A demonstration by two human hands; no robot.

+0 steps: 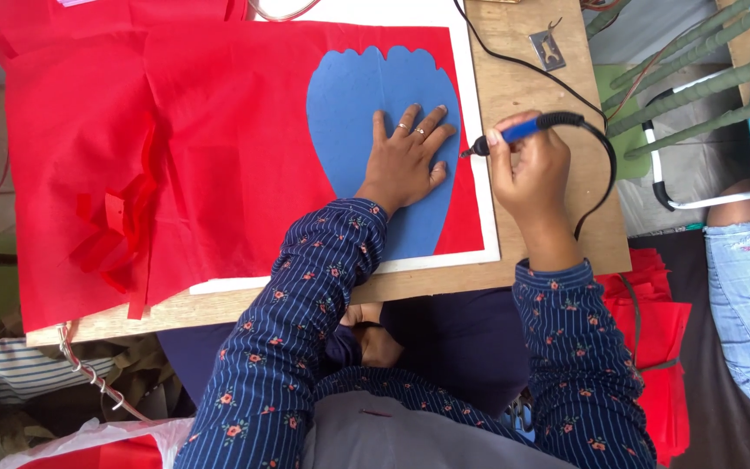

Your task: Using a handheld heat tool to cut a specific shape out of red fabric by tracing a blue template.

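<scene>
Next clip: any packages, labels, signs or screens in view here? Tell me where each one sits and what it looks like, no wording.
No labels, signs or screens show.
Plastic bag: bottom left, below the wooden board's edge; crumpled, white over red, the closest thing to a package.
Metal tag: top right on the bare wooden board; small, grey, roughly rectangular with a cut-out shape, beside the black cable.

**Blue template, red cloth, cutting pen**

A blue petal-shaped template (375, 113) with a scalloped edge at 12 o'clock lies flat on red fabric (219, 148). A blue-handled heat pen (518, 132) with a black cord lies nearly level, its tip touching the template's 3 o'clock edge
</scene>
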